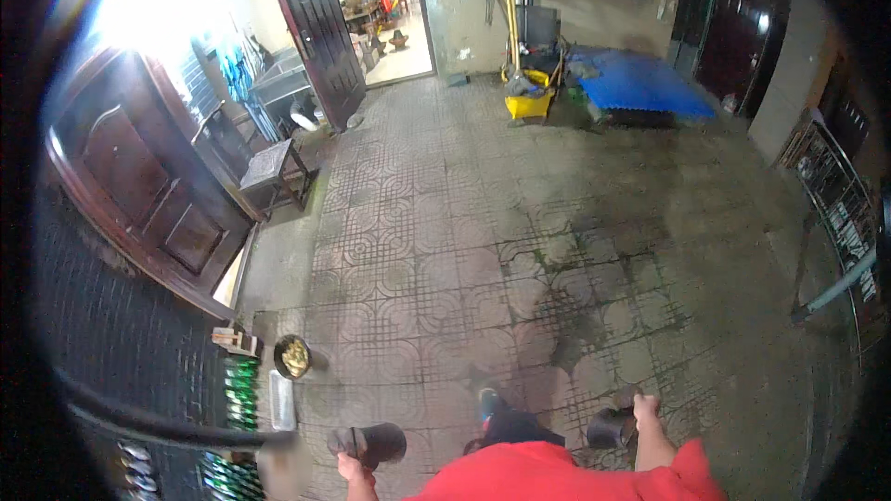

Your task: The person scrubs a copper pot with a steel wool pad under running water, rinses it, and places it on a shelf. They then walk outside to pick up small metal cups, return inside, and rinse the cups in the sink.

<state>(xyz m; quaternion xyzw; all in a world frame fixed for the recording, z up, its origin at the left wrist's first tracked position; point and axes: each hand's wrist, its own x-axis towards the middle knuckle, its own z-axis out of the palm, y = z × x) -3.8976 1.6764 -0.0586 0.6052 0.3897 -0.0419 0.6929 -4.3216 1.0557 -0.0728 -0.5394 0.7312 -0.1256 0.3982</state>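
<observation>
At the lower middle, my left hand (353,467) is closed on a dark, cylindrical pot-like container (384,442), which hangs tilted over the paving. My right hand (647,406) grips a similar dark container (607,429), held out on the other side of my body. What the containers hold cannot be made out. A red top covers my torso between them, and one shoe (489,402) shows on the patterned floor tiles (431,278).
On the left stand a bucket of yellowish pieces (296,358), a white tray (282,400), green bottles (241,393) and a chair (268,163). Farther off are an open door (320,31), a yellow mop bucket (527,106) and a blue sheet (640,83). A metal rack (839,202) stands right.
</observation>
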